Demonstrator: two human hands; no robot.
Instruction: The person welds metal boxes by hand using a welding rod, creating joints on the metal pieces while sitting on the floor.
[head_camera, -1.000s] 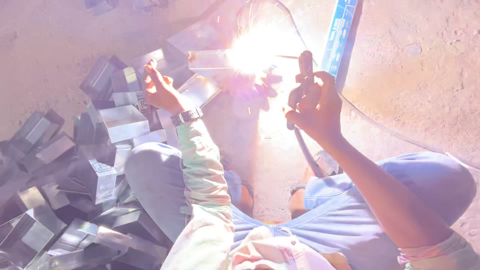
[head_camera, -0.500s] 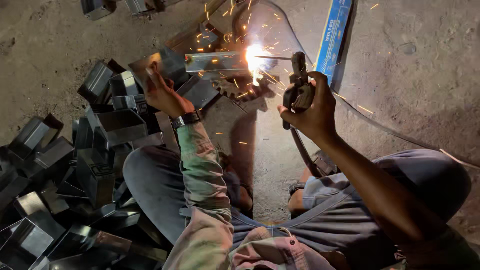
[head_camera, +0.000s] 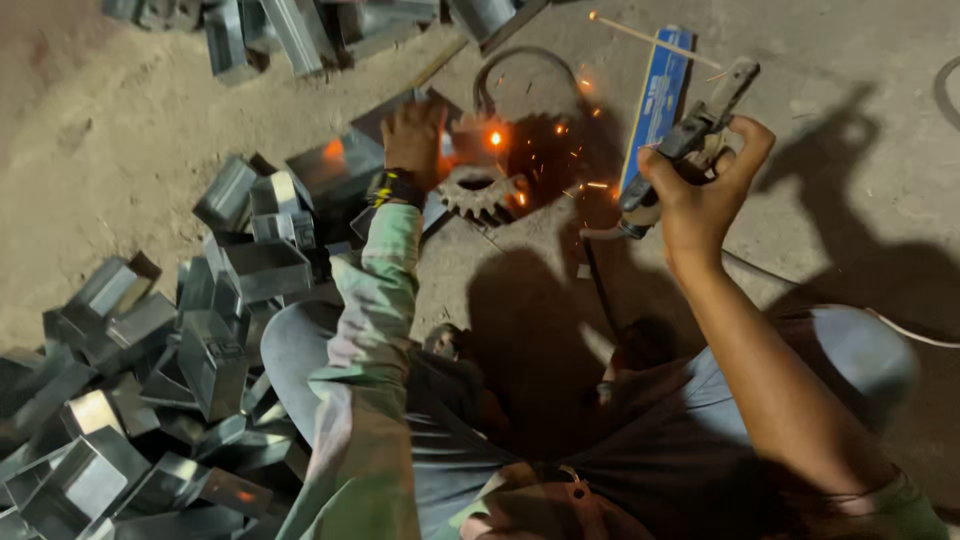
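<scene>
Raised since the arc, right hand (head_camera: 700, 190) clenching electrode holder (head_camera: 705, 125), rod (head_camera: 640, 33) pointing up-left.

A heap of grey sheet-metal boxes (head_camera: 150, 400) lies at eight o'clock; a blue flat packet (head_camera: 655, 105) at one o'clock on the concrete floor (head_camera: 850, 60).

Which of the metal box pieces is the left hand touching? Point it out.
The flat-lying one under the left hand, beside the gear, reflecting orange glow; the others sit piled apart.

Grey electrode holder (head_camera: 700, 125) raised, tilted; glowing metal piece (head_camera: 470, 140) on floor.
</scene>
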